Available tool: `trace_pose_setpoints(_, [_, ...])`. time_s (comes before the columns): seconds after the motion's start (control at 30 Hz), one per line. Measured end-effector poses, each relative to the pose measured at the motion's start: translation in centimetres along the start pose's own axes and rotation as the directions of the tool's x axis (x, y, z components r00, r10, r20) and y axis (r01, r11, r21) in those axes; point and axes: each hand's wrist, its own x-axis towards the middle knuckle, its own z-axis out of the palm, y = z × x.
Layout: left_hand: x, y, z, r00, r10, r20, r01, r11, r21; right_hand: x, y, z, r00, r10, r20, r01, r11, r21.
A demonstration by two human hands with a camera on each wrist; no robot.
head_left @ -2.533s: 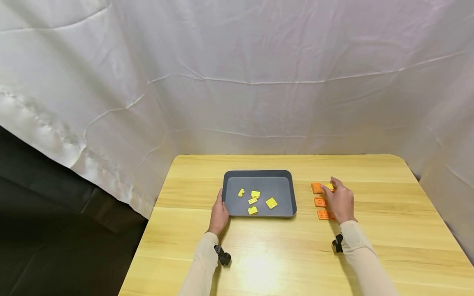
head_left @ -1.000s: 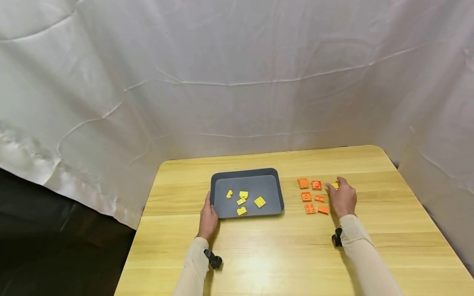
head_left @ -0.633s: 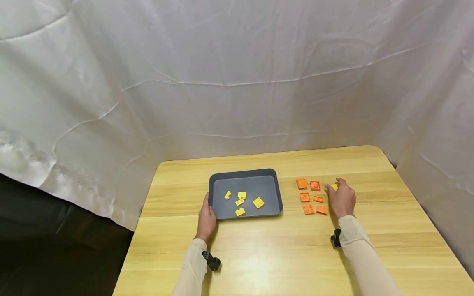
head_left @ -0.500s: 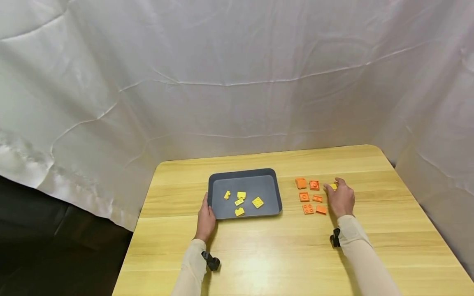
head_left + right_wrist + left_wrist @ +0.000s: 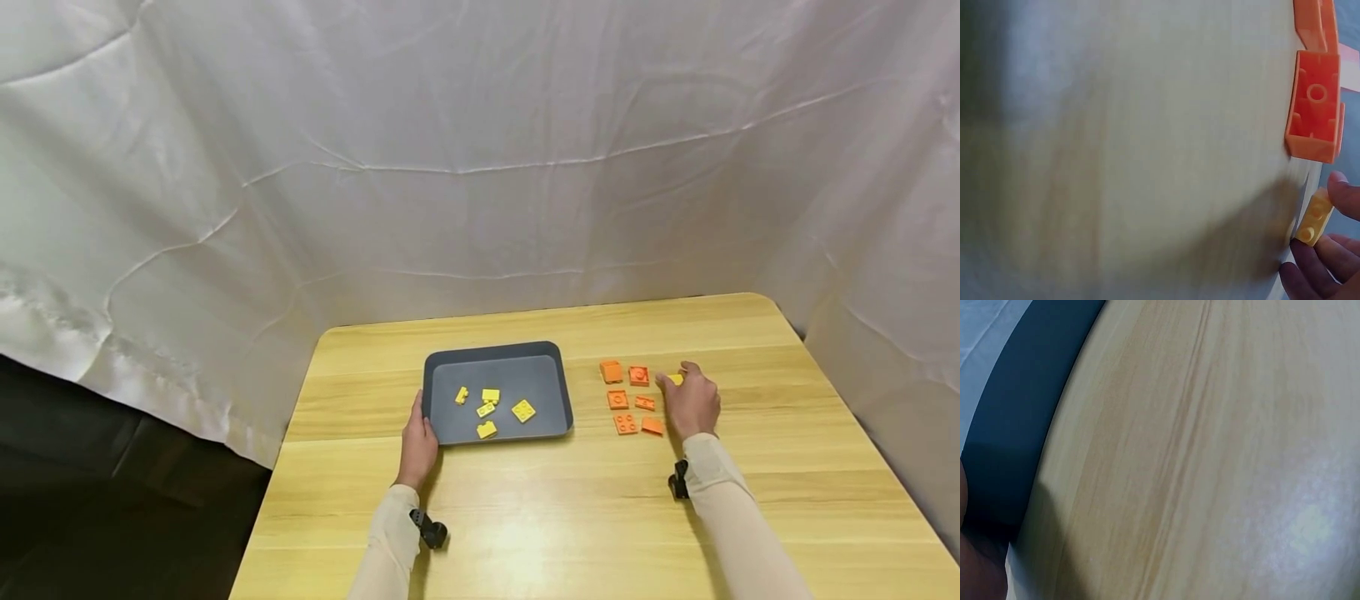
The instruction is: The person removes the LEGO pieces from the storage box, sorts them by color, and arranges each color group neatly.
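Note:
My right hand point(image 5: 693, 406) pinches a small yellow brick point(image 5: 676, 379) between thumb and fingers, to the right of the orange bricks. The right wrist view shows studs on this yellow brick point(image 5: 1314, 219), and an orange brick point(image 5: 1315, 103) with its hollow side showing just above the hand. At the near left corner of the dark grey tray point(image 5: 558, 375), my left hand point(image 5: 418, 442) rests against the outer wall, its fingers straight along the side. Several yellow bricks lie in the tray, one square with four studs point(image 5: 523, 410).
Several orange bricks lie in two columns on the wooden table point(image 5: 600, 517), among them a studded one point(image 5: 626, 424) at the front. A pale curtain point(image 5: 480, 208) hangs behind the table. A black cloth point(image 5: 112, 475) is at the left.
Since the earliest frame, my right hand has shifted right, away from the orange bricks, with the yellow brick, uncovering several. The head view has turned. My left hand has stayed at the tray.

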Motion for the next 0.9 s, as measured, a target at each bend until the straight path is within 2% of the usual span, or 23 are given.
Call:
trace_pose_setpoints(0.33, [-0.01,-0.05,0.06,1.0,0.01,-0.001,-0.01,1.0,0.01,0.13,0.4,0.39,1.0,-0.012,0.003,0.012,1.0,-0.018])
trace_pose_setpoints(0.9, [0.13,-0.14,0.13,1.0,0.013,-0.001,-0.013,1.0,-0.015,-0.06,-0.19,-0.38,1.0,0.01,0.029,-0.01,1.0,0.014])
